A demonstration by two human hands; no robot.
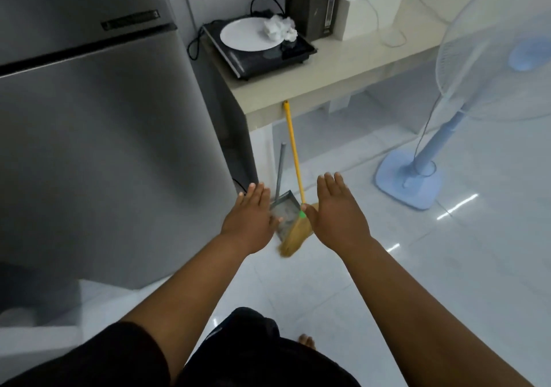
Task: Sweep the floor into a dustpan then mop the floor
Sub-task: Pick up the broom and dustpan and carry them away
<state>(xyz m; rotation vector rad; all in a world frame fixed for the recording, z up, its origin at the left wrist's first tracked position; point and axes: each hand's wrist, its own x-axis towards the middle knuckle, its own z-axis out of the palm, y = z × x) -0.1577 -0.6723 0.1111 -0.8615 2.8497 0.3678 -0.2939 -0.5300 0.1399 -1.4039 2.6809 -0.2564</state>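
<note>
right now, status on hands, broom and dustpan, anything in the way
Left hand and right hand open, stretched out, holding nothing. Broom leans on counter edge, dustpan beside it, neither gripped. Fan base stands right of them.

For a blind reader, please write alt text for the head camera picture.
The left hand and right hand, both open, reach toward a broom and dustpan propped by a counter beside a fridge. A fan stands on the floor at right.

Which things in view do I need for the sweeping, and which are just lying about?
For the job: broom, dustpan, floor. No mop in view.
Lying about: fridge, hob, plate, tissue, fan.
</note>
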